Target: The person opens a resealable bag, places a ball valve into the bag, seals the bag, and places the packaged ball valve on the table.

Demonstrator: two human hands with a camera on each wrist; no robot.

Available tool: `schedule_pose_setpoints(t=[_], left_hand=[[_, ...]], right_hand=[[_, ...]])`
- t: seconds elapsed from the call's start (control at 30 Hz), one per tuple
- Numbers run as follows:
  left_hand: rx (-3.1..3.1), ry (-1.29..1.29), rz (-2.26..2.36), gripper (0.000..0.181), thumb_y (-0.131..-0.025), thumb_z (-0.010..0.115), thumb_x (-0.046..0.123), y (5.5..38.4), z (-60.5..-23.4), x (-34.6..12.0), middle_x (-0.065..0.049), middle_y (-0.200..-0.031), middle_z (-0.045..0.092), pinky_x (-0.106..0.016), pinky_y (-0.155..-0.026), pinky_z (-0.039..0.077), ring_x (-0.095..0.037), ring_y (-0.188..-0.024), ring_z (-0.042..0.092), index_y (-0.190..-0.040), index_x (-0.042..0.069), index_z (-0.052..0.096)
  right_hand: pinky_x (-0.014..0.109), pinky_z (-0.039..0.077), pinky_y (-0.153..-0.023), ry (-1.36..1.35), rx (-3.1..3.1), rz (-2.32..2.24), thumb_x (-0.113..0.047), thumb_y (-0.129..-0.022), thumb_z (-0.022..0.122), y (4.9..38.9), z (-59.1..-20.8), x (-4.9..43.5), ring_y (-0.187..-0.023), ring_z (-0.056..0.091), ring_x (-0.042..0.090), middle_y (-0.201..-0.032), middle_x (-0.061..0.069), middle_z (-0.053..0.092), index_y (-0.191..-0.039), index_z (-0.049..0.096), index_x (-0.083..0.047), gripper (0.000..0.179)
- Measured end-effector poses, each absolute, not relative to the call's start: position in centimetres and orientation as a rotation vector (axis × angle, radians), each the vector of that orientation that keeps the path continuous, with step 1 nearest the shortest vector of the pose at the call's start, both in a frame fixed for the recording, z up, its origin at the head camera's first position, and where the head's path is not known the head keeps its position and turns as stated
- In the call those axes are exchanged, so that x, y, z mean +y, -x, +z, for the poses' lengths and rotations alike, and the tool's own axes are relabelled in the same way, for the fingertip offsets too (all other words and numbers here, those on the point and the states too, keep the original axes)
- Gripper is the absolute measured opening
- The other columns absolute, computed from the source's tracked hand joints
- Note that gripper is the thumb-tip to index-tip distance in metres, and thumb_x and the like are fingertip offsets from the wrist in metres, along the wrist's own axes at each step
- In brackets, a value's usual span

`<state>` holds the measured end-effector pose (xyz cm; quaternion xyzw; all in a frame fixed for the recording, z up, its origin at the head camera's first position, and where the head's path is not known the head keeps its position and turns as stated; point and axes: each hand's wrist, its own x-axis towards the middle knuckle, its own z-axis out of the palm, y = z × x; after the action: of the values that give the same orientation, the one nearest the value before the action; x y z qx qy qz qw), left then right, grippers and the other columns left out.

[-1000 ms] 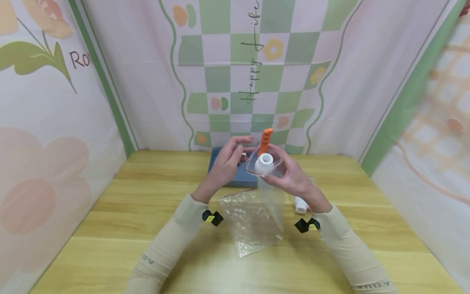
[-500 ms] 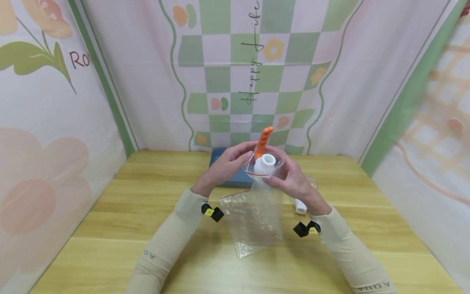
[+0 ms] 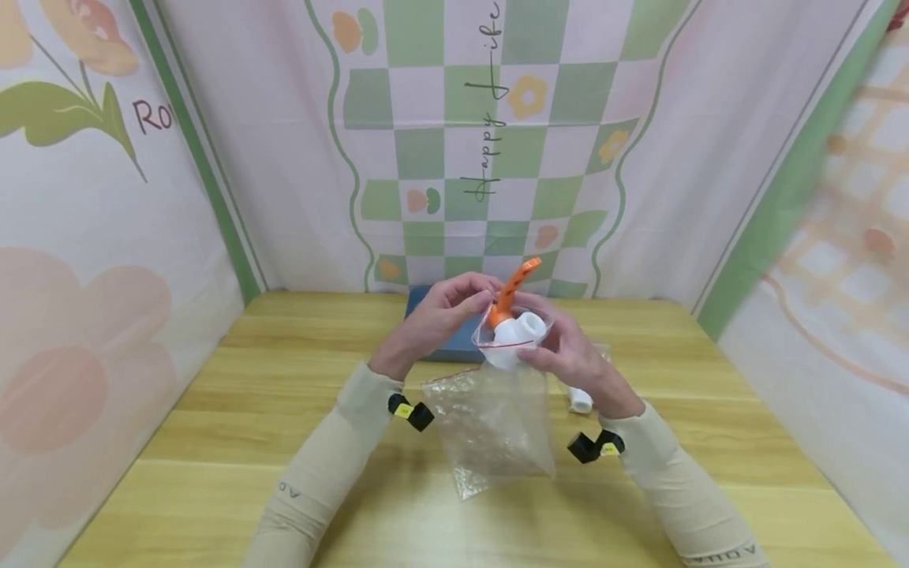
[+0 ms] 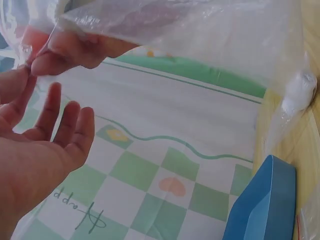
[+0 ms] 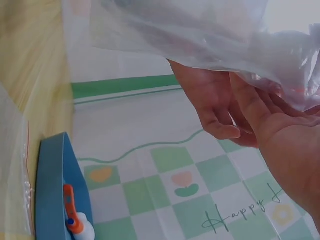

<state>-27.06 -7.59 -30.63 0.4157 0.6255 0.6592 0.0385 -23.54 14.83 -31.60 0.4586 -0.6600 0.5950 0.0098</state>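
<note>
A white plastic ball valve (image 3: 506,333) with an orange lever handle (image 3: 517,285) sits in the mouth of a clear zip bag (image 3: 521,406), its handle sticking out above the red-lined rim. My left hand (image 3: 435,319) pinches the bag's rim on the left between thumb and finger. From the right, my right hand (image 3: 570,353) grips the bag around its opening. In the left wrist view the bag film (image 4: 200,40) stretches from the fingers, while the left hand's (image 4: 55,130) other fingers stay loosely extended. The bag hides the valve in both wrist views.
A second clear bag (image 3: 469,475) lies flat on the wooden table (image 3: 284,379). Behind the hands stands a blue box (image 3: 461,347), holding another orange-handled valve (image 5: 75,222). A bagged white fitting (image 3: 580,401) lies beside my right forearm. Patterned cloth hangs around the table.
My left hand has come in to the bag's rim and pinches it. The valve has tilted rightward and sunk a little into the bag mouth, its handle now leaning right.
</note>
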Motion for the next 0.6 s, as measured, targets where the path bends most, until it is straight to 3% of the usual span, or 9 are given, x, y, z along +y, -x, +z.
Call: schedule_pose_setpoints(t=[0.27,0.6], left_hand=[[2.029,-1.216,2.174,0.018,-0.103,0.046,0.008,26.0,-29.9,-6.9,0.003,-0.1,0.061,-0.021,-0.079,0.046,-0.012,-0.089,0.056,-0.104,-0.008,0.054],[2.154,-1.154,2.306,0.017,-0.103,0.043,0.007,24.2,-28.9,-6.0,0.002,-0.091,0.055,-0.021,-0.075,0.047,-0.007,-0.08,0.054,-0.1,-0.007,0.05]], right_hand=[[0.016,0.053,-0.076,-1.492,-1.939,1.866,-0.011,-0.1,0.054,24.2,-31.5,15.3,-0.097,0.064,0.003,-0.13,-0.006,0.062,-0.14,0.051,-0.017,0.041],[0.018,0.054,-0.082,-1.654,-1.687,2.137,-0.008,-0.103,0.047,24.5,-31.2,15.2,-0.106,0.065,0.008,-0.125,-0.001,0.066,-0.13,0.061,-0.009,0.03]])
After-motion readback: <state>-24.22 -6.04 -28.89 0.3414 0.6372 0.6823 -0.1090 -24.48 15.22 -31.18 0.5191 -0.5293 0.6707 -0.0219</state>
